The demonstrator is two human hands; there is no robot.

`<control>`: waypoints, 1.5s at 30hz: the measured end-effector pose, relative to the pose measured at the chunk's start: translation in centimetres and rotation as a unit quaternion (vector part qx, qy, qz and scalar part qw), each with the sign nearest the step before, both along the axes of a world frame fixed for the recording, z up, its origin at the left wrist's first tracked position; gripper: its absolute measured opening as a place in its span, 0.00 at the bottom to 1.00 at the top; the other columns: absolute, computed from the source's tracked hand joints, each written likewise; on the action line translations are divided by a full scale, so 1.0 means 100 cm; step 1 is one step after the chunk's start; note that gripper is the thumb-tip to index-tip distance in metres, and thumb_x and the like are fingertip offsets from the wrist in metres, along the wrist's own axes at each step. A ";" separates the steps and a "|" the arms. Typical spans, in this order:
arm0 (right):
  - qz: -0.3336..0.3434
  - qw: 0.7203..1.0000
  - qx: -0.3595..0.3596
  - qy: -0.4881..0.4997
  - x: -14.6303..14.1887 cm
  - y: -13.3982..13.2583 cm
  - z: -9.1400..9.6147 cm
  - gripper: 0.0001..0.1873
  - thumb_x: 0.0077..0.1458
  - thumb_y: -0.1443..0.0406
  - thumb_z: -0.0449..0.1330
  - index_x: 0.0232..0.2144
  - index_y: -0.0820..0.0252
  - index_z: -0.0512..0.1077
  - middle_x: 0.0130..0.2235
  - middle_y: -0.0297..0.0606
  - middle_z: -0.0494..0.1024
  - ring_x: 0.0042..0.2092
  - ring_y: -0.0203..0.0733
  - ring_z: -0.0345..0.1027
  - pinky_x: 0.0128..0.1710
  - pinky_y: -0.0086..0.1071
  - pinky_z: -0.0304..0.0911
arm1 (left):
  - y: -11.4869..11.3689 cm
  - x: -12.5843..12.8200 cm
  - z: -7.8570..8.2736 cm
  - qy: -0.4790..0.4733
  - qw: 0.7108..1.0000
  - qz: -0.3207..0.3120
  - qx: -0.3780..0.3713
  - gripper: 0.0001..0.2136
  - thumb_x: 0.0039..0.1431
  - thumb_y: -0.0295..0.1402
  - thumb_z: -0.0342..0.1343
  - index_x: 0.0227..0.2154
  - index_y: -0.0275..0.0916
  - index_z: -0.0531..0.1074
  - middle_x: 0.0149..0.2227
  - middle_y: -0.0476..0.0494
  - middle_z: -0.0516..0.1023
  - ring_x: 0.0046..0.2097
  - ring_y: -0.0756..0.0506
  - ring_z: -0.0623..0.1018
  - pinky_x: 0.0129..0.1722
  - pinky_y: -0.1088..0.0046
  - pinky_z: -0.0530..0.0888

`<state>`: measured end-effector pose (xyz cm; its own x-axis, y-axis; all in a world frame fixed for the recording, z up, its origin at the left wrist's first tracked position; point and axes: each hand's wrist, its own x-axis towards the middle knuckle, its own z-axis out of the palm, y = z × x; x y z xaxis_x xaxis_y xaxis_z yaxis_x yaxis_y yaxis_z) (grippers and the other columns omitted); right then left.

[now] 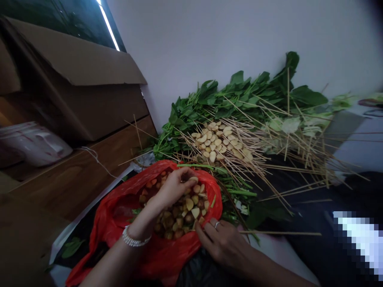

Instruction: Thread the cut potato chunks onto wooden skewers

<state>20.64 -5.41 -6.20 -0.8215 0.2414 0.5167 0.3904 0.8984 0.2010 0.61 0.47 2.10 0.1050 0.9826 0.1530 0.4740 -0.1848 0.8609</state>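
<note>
My left hand [176, 185], with a beaded bracelet at the wrist, reaches over an open red plastic bag [119, 215]. Its thumb and fingers pinch a pale cut slice [194, 179], which looks like potato. Cut potato pieces [189, 204] fill the bag, some with brown skin. At the bag's near right rim, my right hand [223, 239], wearing a ring, is closed around a thin bamboo skewer [281, 232] that sticks out to the right. A small piece [201, 220] shows by its fingertips; whether the skewer pierces it I cannot tell.
Beyond the bag lies a heap of skewers with pale slices [214, 139] on their ends. Leafy greens [206, 95] line the wall, with loose skewers [299, 139] and pale leaves at right. On the left stand a cardboard box [89, 107] and a white bucket [36, 143].
</note>
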 end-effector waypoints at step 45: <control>-0.185 0.973 0.082 0.106 0.041 0.030 0.040 0.21 0.61 0.76 0.45 0.51 0.69 0.70 0.27 0.35 0.68 0.26 0.36 0.56 0.28 0.34 0.47 | -0.015 0.033 -0.029 -0.440 0.879 0.009 -0.184 0.14 0.37 0.33 0.73 0.29 0.34 0.80 0.25 0.48 0.79 0.25 0.54 0.77 0.26 0.84 0.73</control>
